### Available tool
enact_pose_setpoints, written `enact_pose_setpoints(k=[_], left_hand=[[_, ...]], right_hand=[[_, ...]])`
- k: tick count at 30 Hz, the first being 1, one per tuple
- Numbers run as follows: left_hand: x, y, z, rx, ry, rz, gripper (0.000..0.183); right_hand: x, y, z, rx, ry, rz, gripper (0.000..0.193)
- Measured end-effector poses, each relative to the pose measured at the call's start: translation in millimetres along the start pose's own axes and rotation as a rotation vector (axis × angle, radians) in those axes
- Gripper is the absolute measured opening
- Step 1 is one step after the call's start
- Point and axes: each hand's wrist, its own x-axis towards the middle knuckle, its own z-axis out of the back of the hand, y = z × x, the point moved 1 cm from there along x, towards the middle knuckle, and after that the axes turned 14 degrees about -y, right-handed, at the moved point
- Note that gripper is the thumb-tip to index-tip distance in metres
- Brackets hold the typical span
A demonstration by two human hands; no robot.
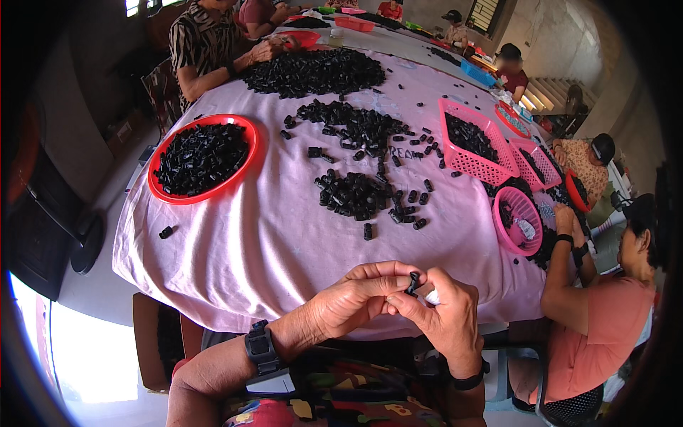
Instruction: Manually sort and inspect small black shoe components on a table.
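both hands meet at the table's near edge; left hand (348, 302) and right hand (448, 317) pinch one small black part (413, 282) between fingertips, its long axis roughly upright; loose black parts (356, 193) lie ahead on the pink cloth (270, 235).

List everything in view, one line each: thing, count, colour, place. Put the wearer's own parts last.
table cloth: one, pale pink, over the long table
small plastic parts: too many to count, black, in loose piles along the cloth
round tray: one, red, left side, full of black parts
rectangular baskets: two, pink, right side
round basket: one, pink, right edge
co-workers: several, seated around the table
wrist watch: one, black, on the left wrist
left hand: one, fingers touching a black part
right hand: one, fingers pinching the same part
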Motion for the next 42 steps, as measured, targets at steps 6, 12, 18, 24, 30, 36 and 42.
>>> enact_pose_setpoints(k=[6,12,18,24,30,36,42], left_hand=[[0.0,-1.1,-0.4,0.004,0.006,0.004,0.031],[-0.2,-0.9,-0.3,0.003,0.02,-0.004,0.03],[-1.8,-2.6,-2.5,0.0,0.04,-0.027,0.029],[-2.7,-3.3,-4.5,-0.003,0.04,-0.018,0.028],[-2.8,-3.0,-5.6,-0.004,0.018,-0.051,0.027],[-3.0,-3.8,-5.3,-0.002,0.045,-0.022,0.027],[-2.5,-2.7,-7.3,-0.005,0.024,-0.045,0.026]], right_hand=[[-0.1,-0.4,-0.6,0.012,0.004,0.002,0.044],[-2.1,-3.0,-0.7,0.016,-0.002,0.006,0.044],[-2.4,0.1,0.2,0.066,-0.026,-0.022,0.042],[-0.4,2.7,1.8,0.038,-0.032,-0.002,0.041],[-1.2,2.3,1.7,0.063,-0.033,-0.015,0.041],[-0.9,2.6,1.8,0.094,-0.047,-0.008,0.04],[-0.6,5.2,3.2,0.075,-0.046,-0.009,0.039]])
